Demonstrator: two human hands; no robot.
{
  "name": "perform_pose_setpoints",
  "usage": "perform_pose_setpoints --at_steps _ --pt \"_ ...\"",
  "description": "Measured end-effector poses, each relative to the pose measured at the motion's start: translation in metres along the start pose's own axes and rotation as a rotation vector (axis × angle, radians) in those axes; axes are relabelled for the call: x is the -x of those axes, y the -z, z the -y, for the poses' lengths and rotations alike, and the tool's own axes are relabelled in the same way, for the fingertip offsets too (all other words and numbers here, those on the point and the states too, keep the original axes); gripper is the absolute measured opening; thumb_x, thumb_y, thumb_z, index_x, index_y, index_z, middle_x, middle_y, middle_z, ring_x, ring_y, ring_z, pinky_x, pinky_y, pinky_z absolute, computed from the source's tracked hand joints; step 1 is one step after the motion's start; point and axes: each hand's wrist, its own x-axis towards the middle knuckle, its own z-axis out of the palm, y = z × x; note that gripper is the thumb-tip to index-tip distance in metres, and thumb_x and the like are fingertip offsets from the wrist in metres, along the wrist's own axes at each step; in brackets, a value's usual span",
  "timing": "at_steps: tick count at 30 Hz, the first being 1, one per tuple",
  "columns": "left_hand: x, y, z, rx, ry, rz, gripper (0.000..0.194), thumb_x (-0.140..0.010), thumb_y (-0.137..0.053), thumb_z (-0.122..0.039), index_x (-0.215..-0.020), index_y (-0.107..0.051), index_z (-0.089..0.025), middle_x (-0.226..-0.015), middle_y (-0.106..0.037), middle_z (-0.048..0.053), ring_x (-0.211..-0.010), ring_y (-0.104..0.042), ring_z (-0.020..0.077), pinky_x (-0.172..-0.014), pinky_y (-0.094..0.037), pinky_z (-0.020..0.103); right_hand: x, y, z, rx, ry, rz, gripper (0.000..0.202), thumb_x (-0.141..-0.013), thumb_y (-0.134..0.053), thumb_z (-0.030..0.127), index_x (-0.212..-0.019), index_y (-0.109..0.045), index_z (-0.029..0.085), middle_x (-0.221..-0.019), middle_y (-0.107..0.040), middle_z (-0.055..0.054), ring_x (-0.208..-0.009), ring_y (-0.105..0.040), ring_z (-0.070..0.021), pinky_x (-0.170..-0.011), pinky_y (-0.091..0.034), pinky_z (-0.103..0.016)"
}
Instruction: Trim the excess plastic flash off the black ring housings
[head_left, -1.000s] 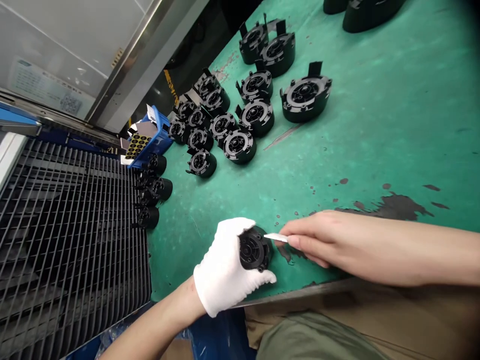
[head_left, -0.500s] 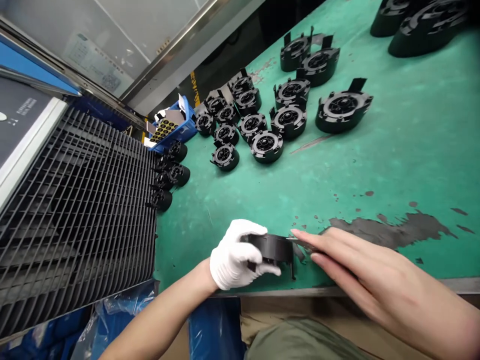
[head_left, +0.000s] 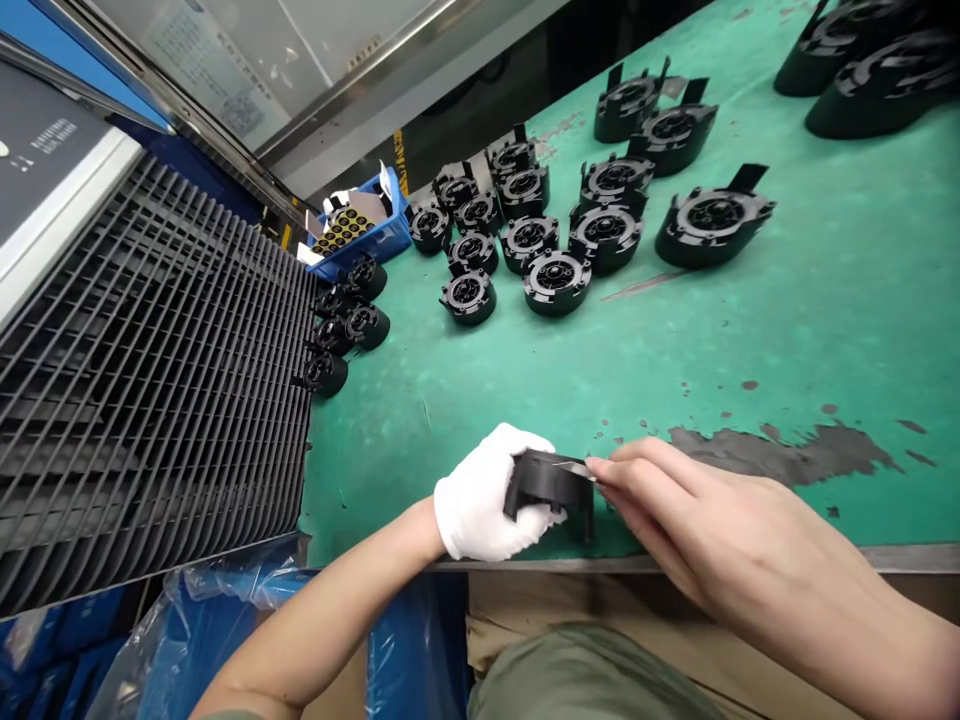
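Observation:
My left hand (head_left: 487, 495), in a white glove, grips a round black plastic housing (head_left: 553, 480) by its left side, just above the front edge of the green table. Prongs stick out from the housing's lower side. My bare right hand (head_left: 667, 490) is closed in a pinch on a thin metal blade (head_left: 574, 467). The blade's tip lies against the housing's upper rim. Its handle is hidden inside my fingers, so I cannot tell the exact kind of tool.
Several similar black housings (head_left: 556, 280) stand across the green table (head_left: 465, 390), with a smaller cluster (head_left: 366, 325) at the left. A blue bin (head_left: 367, 245) holds yellow-and-black round pieces. On the left stands a slatted dark rack (head_left: 187, 370). Blue plastic-lined containers (head_left: 416, 650) sit below the table edge.
The housing has turned in my gloved left hand, whose fingers have shifted around it. My right hand has rotated and brought the blade farther onto the rim. The whole view has shifted slightly.

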Motion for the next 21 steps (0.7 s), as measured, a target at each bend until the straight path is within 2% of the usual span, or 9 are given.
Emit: perform_pose_setpoints --at_steps 3,5,12,15,18,21 --pt "-0.001 0.000 0.000 0.015 -0.025 0.000 0.023 -0.091 -0.091 -0.021 -0.098 -0.070 -0.027 -0.098 -0.078 0.004 -0.090 -0.075 0.0260 -0.089 -0.068 0.042 -0.007 0.007 0.003 0.120 0.095 0.005 0.025 -0.134 -0.046 0.018 -0.116 -0.060 0.028 -0.092 -0.062 0.003 -0.062 -0.058 -0.0169 -0.058 -0.038 -0.042" --pt "-0.002 0.001 0.000 0.024 -0.039 0.007 0.022 -0.090 -0.090 -0.021 -0.099 -0.071 -0.027 -0.099 -0.078 0.004 -0.091 -0.076 0.0265 -0.091 -0.068 0.042 -0.011 0.011 0.005 0.141 0.119 0.012 0.026 -0.131 -0.046 0.013 -0.114 -0.059 0.028 -0.090 -0.059 0.003 -0.063 -0.056 -0.0173 -0.060 -0.037 -0.042" --pt "-0.008 0.005 -0.002 0.101 -0.071 0.070 0.024 -0.088 -0.087 -0.017 -0.100 -0.069 -0.027 -0.098 -0.080 0.003 -0.084 -0.075 0.0238 -0.086 -0.064 0.040 -0.018 0.025 0.010 0.181 0.207 0.032 0.036 -0.116 -0.043 -0.004 -0.125 -0.067 0.021 -0.097 -0.074 -0.002 -0.075 -0.069 -0.0201 -0.068 -0.050 -0.038" --pt "-0.007 0.005 -0.003 0.068 -0.065 0.060 0.025 -0.089 -0.087 -0.018 -0.100 -0.067 -0.027 -0.096 -0.078 0.003 -0.085 -0.074 0.0240 -0.086 -0.064 0.040 -0.013 0.025 0.013 0.213 0.225 0.040 0.039 -0.111 -0.046 -0.005 -0.130 -0.071 0.019 -0.100 -0.079 -0.004 -0.077 -0.071 -0.0210 -0.069 -0.053 -0.038" --pt "-0.005 0.004 -0.002 0.025 -0.071 0.032 0.026 -0.089 -0.088 -0.021 -0.103 -0.067 -0.027 -0.098 -0.077 0.003 -0.090 -0.075 0.0255 -0.091 -0.065 0.041 0.000 0.020 0.024 0.193 0.261 0.050 0.039 -0.110 -0.052 -0.002 -0.134 -0.076 0.017 -0.108 -0.086 -0.007 -0.085 -0.077 -0.0217 -0.076 -0.059 -0.037" --pt "-0.004 0.004 -0.001 0.028 -0.055 0.034 0.025 -0.095 -0.089 -0.026 -0.102 -0.066 -0.027 -0.098 -0.075 0.003 -0.090 -0.073 0.0252 -0.087 -0.064 0.040 0.012 0.016 0.032 0.081 0.270 0.067 0.037 -0.113 -0.053 0.002 -0.133 -0.079 0.020 -0.103 -0.086 -0.004 -0.084 -0.076 -0.0194 -0.079 -0.060 -0.035"
